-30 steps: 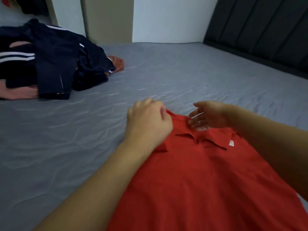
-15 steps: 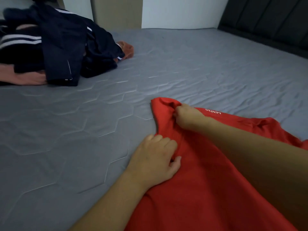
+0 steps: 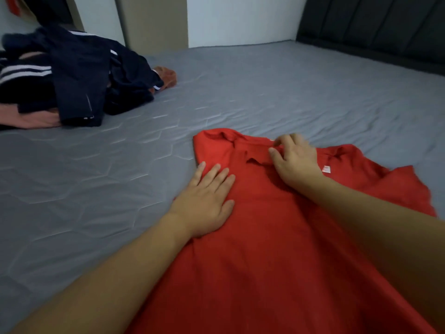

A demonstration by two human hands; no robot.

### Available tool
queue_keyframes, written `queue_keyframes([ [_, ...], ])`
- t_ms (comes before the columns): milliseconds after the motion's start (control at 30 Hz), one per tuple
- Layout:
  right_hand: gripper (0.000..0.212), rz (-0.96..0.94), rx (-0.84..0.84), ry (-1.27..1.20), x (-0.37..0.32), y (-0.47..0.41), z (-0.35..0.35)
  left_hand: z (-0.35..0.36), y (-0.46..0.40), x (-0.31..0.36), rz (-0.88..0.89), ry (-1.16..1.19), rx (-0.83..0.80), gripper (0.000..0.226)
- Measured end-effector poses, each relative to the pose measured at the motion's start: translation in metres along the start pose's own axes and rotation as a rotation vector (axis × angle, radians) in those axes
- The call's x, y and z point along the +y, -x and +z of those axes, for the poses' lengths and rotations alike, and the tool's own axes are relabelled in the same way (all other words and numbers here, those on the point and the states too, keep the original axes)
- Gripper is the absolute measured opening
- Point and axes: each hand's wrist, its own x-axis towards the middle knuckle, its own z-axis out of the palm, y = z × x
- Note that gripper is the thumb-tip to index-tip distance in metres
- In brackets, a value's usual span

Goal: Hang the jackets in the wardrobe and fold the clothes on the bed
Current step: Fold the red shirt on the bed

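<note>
Red polo shirt (image 3: 277,237) spread lower right on grey bed (image 3: 265,92), left hand (image 3: 204,201) pressing flat, fingers straight, right hand (image 3: 296,162) pinching collar (image 3: 257,157), dark jackets pile (image 3: 72,80) upper left

shirt (image 3: 277,237): red | sheet (image 3: 289,92): grey, hexagon-quilted | jackets (image 3: 79,75): navy, white stripes

This is a bedroom in a home: a wide bed (image 3: 277,92) with a grey quilted mattress cover fills nearly the whole view, and a dark padded headboard (image 3: 375,27) with vertical panels stands along its edge at 2 o'clock. Household clothing lies on it, a red polo shirt (image 3: 265,237) spread out at 6 o'clock and a heap of navy striped jackets (image 3: 79,75) at 10 o'clock, with plain white walls (image 3: 240,18) behind at 12 o'clock.
</note>
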Motion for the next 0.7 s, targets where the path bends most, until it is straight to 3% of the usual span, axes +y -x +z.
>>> queue_keyframes([
  [67,0.041,0.185,0.04,0.106,0.051,0.02,-0.038,-0.008,0.009,0.012,0.05,0.023,-0.103,0.068],
  [167,0.054,0.629,-0.034,0.12,0.139,0.062,-0.097,-0.042,0.013,0.039,0.023,0.299,-0.239,0.077],
  [267,0.05,0.917,-0.185,-0.32,0.194,0.096,-0.127,-0.073,-0.007,0.074,0.007,0.437,-0.083,0.06],
  [400,0.017,0.992,-0.265,-0.76,0.22,0.101,-0.153,-0.097,-0.05,0.17,0.146,0.58,-0.025,0.043],
  [467,0.022,0.984,-0.326,-0.892,0.22,0.094,-0.158,-0.099,-0.069,0.222,0.184,0.621,-0.028,0.043],
  [533,0.023,0.971,-0.377,-0.861,0.218,0.091,-0.152,-0.098,-0.084,0.262,0.151,0.647,-0.026,0.051],
  [633,0.019,0.982,-0.307,-0.9,0.219,0.095,-0.144,-0.095,-0.101,0.301,0.056,0.486,-0.125,0.069],
  [700,0.024,0.992,-0.237,-1.036,0.229,0.097,-0.153,-0.093,-0.109,0.316,0.007,0.293,-0.149,0.062],
])
